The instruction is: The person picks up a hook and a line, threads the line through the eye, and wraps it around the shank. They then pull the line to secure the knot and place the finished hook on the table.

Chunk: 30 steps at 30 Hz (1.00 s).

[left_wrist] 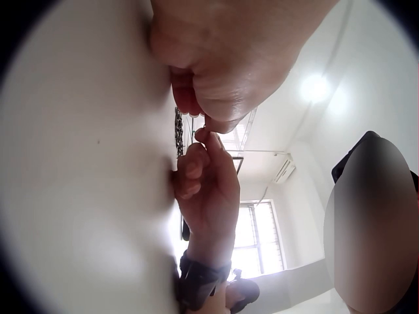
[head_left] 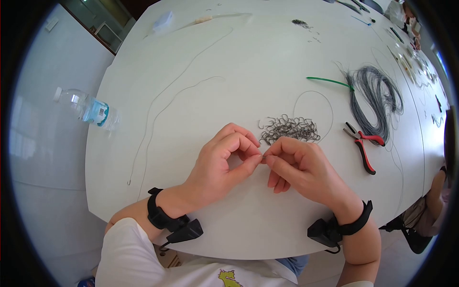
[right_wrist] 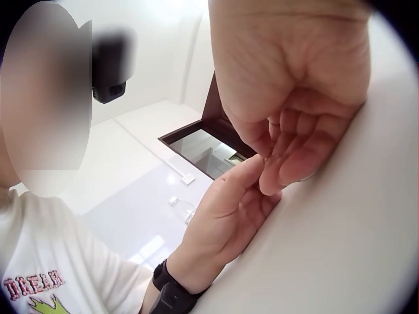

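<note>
My left hand (head_left: 217,160) and right hand (head_left: 303,167) meet tip to tip low over the table, just in front of a heap of dark fishhooks (head_left: 291,129). Between them, thumb and forefinger of each hand pinch a tiny dark hook-like piece (head_left: 264,157), mostly hidden by the fingertips. In the right wrist view, the right hand (right_wrist: 294,111) curls above the left hand (right_wrist: 226,212). A thin clear line (head_left: 332,112) loops behind the heap and passes out of sight near the right hand.
Red-handled pliers (head_left: 364,146) and a grey bundle of line (head_left: 380,100) with a green tie (head_left: 327,81) lie to the right. Two long strands (head_left: 165,91) stretch across the left side, one ending in a hook (head_left: 128,182). A plastic bottle (head_left: 91,109) lies beyond the left edge.
</note>
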Motion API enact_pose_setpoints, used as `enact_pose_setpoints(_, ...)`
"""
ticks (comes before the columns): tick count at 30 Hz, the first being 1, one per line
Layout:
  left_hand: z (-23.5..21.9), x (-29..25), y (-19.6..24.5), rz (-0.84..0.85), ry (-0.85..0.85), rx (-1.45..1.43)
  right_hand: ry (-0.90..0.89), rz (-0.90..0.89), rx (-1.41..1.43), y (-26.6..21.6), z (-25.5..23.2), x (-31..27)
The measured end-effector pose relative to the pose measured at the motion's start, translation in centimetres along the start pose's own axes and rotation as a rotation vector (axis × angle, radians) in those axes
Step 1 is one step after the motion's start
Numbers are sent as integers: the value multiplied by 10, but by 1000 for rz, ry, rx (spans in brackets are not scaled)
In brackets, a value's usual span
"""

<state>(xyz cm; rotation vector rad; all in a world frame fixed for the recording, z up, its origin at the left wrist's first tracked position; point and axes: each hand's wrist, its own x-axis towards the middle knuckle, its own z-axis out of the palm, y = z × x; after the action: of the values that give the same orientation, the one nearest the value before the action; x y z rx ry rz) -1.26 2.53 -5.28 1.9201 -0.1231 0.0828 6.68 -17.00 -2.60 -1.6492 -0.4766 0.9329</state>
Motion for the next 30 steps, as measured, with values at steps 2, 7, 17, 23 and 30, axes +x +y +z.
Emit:
enact_pose_setpoints(2, 0, 0, 0, -5, 3, -18, 4, 5, -5, 0, 1, 0)
enact_pose_setpoints(7, 1, 0, 1, 0, 4, -34, 16, 8, -18, -1, 2, 0)
enact_pose_setpoints(17, 1, 0, -1, -6, 0, -44, 15, 11, -44, 0, 2, 1)
enact_pose_setpoints(23, 2, 0, 0, -1, 6, -24, 25, 3, -30, 0, 2, 1)
enact_pose_setpoints(30, 2, 1, -1, 6, 12, -40, 30, -4, -20, 0, 3, 1)
